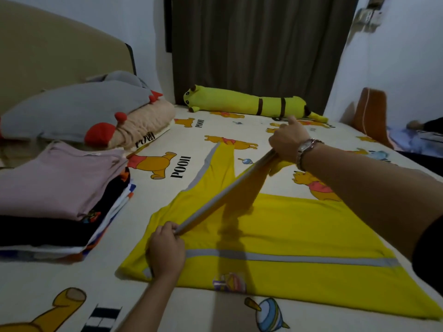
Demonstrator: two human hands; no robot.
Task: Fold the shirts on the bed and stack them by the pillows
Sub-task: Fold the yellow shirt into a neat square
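- Nearest to us, our left forearm comes up from the bottom edge, and our left hand sits palm-down on the near left part of the yellow shirt, its fingers curled to pinch the lower end of a grey-trimmed sleeve edge.
- The yellow shirt lies spread flat on the bed sheet, a grey stripe running across its near part and a small printed motif close to its near hem.
- Our right arm stretches in from the right edge across the shirt, nearly straight, with a wristwatch on the wrist.
- Our right hand is lifted above the sheet, fingers wrapped tight round the far end of the sleeve, thumb pointing up; the sleeve is pulled taut in a slanting line between our two hands, raised off the shirt body.
- The other sleeve lies flat on the sheet, pointing away from us.
- To the left, just beside the shirt, we see a stack of folded shirts with a pale mauve one on top and dark and white ones under it.
- Beyond the stack lie a grey pillow and a beige plush toy with red parts.
- Farthest off, a long yellow-green plush toy lies along the far edge of the bed, below a dark curtain.
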